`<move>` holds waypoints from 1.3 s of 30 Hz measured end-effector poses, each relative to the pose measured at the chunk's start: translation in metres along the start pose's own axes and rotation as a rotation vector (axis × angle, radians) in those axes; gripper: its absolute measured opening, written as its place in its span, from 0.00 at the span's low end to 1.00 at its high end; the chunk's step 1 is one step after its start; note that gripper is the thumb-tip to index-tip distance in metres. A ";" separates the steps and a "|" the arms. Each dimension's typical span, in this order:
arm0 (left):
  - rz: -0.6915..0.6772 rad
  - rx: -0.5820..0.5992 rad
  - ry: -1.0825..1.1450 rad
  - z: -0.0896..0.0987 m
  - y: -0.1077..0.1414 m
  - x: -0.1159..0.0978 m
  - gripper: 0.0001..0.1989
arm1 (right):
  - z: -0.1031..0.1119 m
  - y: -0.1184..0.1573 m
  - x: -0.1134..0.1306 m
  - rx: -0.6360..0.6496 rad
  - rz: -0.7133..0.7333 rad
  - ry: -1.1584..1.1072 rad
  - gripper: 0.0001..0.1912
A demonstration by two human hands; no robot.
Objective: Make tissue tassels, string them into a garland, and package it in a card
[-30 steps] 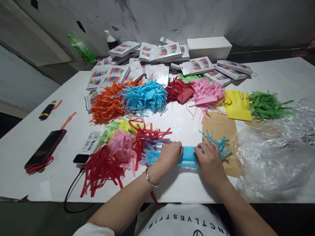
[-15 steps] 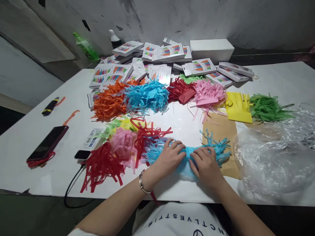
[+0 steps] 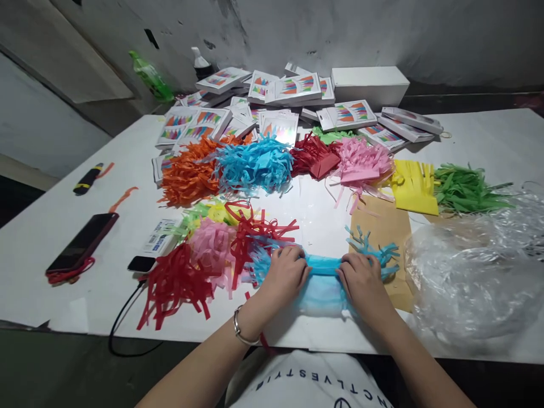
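A fringed piece of blue tissue paper [image 3: 323, 265] lies across the near middle of the table, with a folded band along its centre and cut strips at both ends. My left hand [image 3: 287, 273] grips the band's left part, fingers curled over it. At the band's right part, my right hand [image 3: 360, 279] is closed on the same paper in a like way. Paler blue paper spreads flat below the band, between my wrists. Just left of my left hand are red tissue strips [image 3: 255, 229] and a pink fringed bunch [image 3: 212, 241].
Orange [image 3: 191, 173], blue [image 3: 257, 164] and other fringed bunches form a row behind. Printed boxes [image 3: 293, 89] are piled at the back. Clear plastic wrap [image 3: 471, 277] and brown paper [image 3: 378, 221] lie right. A phone [image 3: 83, 243] and a cabled power bank [image 3: 159, 238] sit left.
My hands have moved apart along the blue tissue paper, baring more of the folded band between them. Their fingers have curled in closer. The view has shifted slightly.
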State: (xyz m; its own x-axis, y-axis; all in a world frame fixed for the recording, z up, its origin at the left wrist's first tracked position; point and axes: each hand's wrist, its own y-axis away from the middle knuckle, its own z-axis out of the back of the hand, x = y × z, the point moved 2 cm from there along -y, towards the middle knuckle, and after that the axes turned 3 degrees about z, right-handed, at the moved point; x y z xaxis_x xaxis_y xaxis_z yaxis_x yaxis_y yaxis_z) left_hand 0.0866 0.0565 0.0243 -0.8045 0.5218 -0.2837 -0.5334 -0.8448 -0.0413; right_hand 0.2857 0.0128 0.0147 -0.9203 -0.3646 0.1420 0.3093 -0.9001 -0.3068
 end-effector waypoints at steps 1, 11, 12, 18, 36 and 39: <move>0.038 0.005 -0.019 0.000 -0.004 -0.001 0.12 | -0.002 -0.004 0.000 0.013 -0.021 0.034 0.10; 0.114 0.048 -0.120 -0.003 -0.026 -0.003 0.12 | 0.002 -0.020 0.007 -0.024 0.018 0.106 0.04; 0.112 0.045 -0.112 -0.003 -0.025 -0.003 0.12 | 0.002 -0.019 0.010 -0.026 0.103 0.079 0.05; 0.083 -0.066 -0.090 0.005 -0.017 -0.003 0.11 | -0.006 -0.015 0.014 -0.042 0.251 0.005 0.12; -0.140 -0.027 -0.006 -0.004 0.003 -0.005 0.08 | -0.002 0.017 -0.004 -0.063 0.178 -0.158 0.10; -0.035 0.020 -0.069 -0.003 -0.002 -0.011 0.10 | -0.005 0.010 0.000 -0.028 0.012 -0.073 0.09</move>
State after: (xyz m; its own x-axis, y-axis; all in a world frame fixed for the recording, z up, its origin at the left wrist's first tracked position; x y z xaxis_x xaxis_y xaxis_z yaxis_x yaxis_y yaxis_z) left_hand 0.0978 0.0523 0.0245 -0.8008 0.5588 -0.2154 -0.5664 -0.8236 -0.0309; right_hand 0.2874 0.0053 0.0071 -0.8964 -0.3926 0.2058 0.3123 -0.8889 -0.3353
